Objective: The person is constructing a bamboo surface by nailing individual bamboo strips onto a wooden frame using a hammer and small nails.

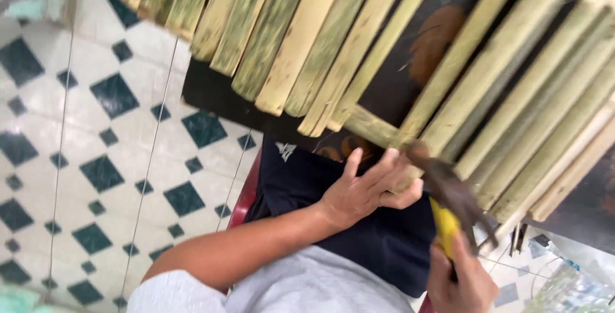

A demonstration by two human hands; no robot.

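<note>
Gripping a bamboo slat (pixel 410 137) near its lower end, the left hand (pixel 368 191) curls its fingers round it; the slat runs up to the right. Just right of it, the right hand (pixel 458 281) is closed on a yellow-handled hammer (pixel 451 201), blurred. Over a dozen slats (pixel 301 37) fan across the dark board (pixel 211 92).

We look down from a single head-worn camera, tilted steeply over our own lap and rolled so the scene runs on a slant. It sits close: our left hand (pixel 368 191) and right hand (pixel 458 284) fill the lower centre, a rack of split bamboo slats (pixel 301 37) crosses the top, and the tiled floor (pixel 77 127) falls away to the left. No second view shares this scene.
</note>
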